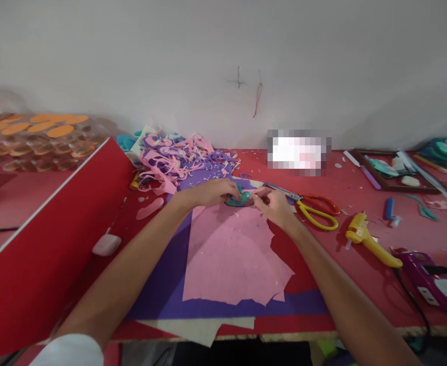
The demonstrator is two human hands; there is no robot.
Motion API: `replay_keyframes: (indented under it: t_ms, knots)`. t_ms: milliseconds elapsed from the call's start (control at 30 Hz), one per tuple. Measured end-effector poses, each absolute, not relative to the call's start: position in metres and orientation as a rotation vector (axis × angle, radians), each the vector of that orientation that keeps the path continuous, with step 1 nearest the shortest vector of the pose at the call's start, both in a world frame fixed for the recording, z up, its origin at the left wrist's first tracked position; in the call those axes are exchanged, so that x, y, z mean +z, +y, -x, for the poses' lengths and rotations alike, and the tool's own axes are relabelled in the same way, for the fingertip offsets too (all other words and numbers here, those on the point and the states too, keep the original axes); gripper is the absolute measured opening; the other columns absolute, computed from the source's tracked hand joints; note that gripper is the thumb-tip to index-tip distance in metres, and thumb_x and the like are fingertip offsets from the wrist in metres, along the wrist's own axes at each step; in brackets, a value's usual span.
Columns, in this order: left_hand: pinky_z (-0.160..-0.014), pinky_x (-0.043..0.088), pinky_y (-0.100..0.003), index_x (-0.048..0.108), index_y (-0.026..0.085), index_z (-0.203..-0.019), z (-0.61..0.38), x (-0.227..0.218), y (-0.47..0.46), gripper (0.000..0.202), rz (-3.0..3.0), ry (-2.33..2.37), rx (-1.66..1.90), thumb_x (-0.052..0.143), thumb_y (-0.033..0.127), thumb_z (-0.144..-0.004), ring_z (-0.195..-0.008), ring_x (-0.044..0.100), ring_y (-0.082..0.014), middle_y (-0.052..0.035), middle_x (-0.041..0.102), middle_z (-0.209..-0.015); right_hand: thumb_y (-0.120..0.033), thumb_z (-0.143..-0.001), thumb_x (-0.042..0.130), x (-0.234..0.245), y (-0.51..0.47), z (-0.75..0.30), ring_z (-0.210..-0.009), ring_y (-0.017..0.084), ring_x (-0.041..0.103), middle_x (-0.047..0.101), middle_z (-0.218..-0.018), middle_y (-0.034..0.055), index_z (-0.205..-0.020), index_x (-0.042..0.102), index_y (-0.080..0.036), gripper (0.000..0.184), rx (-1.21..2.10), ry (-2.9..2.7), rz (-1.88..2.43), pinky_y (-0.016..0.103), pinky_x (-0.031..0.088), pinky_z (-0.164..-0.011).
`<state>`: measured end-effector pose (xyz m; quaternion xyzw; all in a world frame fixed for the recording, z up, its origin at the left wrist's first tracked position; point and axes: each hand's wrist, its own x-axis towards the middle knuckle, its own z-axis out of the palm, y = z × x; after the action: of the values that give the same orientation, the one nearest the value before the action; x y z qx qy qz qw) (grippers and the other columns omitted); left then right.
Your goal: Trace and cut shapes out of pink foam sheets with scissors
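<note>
Both of my hands meet over a small teal foam piece (242, 197) at the far edge of a pink foam sheet (233, 256). My left hand (211, 192) is closed, its fingers curled over the left side of the piece. My right hand (272, 202) pinches the right side of it with fingertips pressed together. The pink sheet lies on a purple sheet (170, 284) on the red table (360, 239).
Scissors with yellow and red handles (317, 208) lie just right of my right hand. A yellow glue gun (368, 239) and purple power strip (431, 284) sit further right. Pink and purple foam scraps (177, 157) pile behind. A red board (51, 239) slopes at left.
</note>
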<state>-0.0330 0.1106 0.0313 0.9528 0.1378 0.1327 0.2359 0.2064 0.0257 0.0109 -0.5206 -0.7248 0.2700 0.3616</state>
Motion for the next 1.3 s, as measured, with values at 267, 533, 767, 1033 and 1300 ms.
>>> replay_keyframes:
  t_ms: [267, 533, 767, 1033, 1300]
  knots:
    - [-0.086, 0.049, -0.028, 0.074, 0.022, -0.105, 0.033, 0.029, 0.114, 0.041, -2.609, 0.349, 0.322, 0.050, 0.000, -0.080, -0.097, 0.065, -0.0181, -0.0065, 0.074, -0.107, -0.034, -0.086, 0.055, 0.016, 0.025, -0.208, -0.058, 0.013, 0.049, 0.061, -0.067, 0.0020, -0.064, 0.057, -0.020, 0.027, 0.636, -1.838, 1.348, 0.027, 0.038, -0.055]
    - [-0.087, 0.047, -0.026, 0.073, 0.025, -0.105, 0.034, 0.026, 0.114, 0.040, -2.660, 0.444, 0.305, 0.051, 0.002, -0.082, -0.101, 0.065, -0.0179, -0.0032, 0.074, -0.110, -0.038, -0.098, 0.050, 0.016, 0.023, -0.212, -0.054, 0.013, 0.050, 0.055, -0.062, -0.0021, -0.087, 0.063, -0.022, 0.023, 0.548, -1.321, 1.198, 0.028, 0.040, -0.055]
    - [-0.090, 0.046, -0.027, 0.071, 0.024, -0.111, 0.029, 0.030, 0.107, 0.030, -2.703, 0.632, 0.294, 0.054, 0.009, -0.090, -0.102, 0.066, -0.0178, -0.0035, 0.074, -0.115, -0.047, -0.099, 0.051, 0.005, 0.026, -0.207, -0.054, 0.013, 0.049, 0.049, -0.061, -0.0034, -0.086, 0.060, -0.022, 0.029, 0.553, -1.273, 1.232, 0.028, 0.042, -0.055]
    - [-0.095, 0.049, -0.033, 0.066, 0.018, -0.124, 0.019, 0.032, 0.100, 0.031, -2.808, 1.061, 0.441, 0.056, 0.014, -0.095, -0.113, 0.063, -0.0229, -0.0109, 0.067, -0.122, -0.047, -0.101, 0.049, 0.004, 0.026, -0.209, -0.056, 0.013, 0.049, 0.049, -0.061, -0.0032, -0.086, 0.061, -0.022, 0.031, 0.533, -1.288, 1.246, 0.027, 0.041, -0.056]
    - [-0.106, 0.048, -0.039, 0.059, 0.020, -0.136, 0.013, 0.026, 0.095, 0.040, -2.779, 1.189, 0.379, 0.051, 0.015, -0.097, -0.125, 0.060, -0.0245, -0.0091, 0.065, -0.139, -0.046, -0.102, 0.051, 0.002, 0.026, -0.208, -0.054, 0.012, 0.048, 0.049, -0.060, -0.0038, -0.085, 0.063, -0.021, 0.033, 0.496, -1.282, 1.199, 0.027, 0.039, -0.054]
